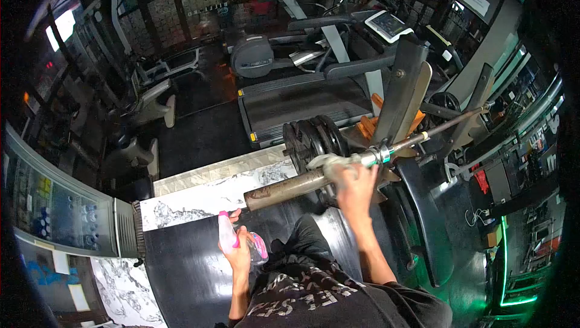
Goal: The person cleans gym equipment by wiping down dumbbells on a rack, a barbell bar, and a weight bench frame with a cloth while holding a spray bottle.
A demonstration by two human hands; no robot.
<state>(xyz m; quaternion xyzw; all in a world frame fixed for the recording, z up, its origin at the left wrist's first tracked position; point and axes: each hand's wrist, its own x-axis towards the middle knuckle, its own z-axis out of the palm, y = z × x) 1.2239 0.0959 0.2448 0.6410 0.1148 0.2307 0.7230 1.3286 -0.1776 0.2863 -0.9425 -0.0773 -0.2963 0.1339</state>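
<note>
My left hand [240, 257] is wrapped round a clear spray bottle [226, 232] with pink parts and a pink label, held low in front of my body. My right hand [355, 190] presses a pale cloth [332, 164] against the thick metal end of a barbell [281, 189]. That bar end looks worn and brownish, and it points toward the lower left. A shiny collar [382, 154] sits just beyond my right hand, where the thinner shaft [444, 130] begins. The cloth partly hides the bar beneath it.
Dark weight plates [314, 138] hang behind the bar. Beside them rises a rack upright [406, 86]. A padded bench [426, 225] stands to the right, a treadmill [302, 107] ahead. A glass-front fridge [66, 207] with bottles is at the left.
</note>
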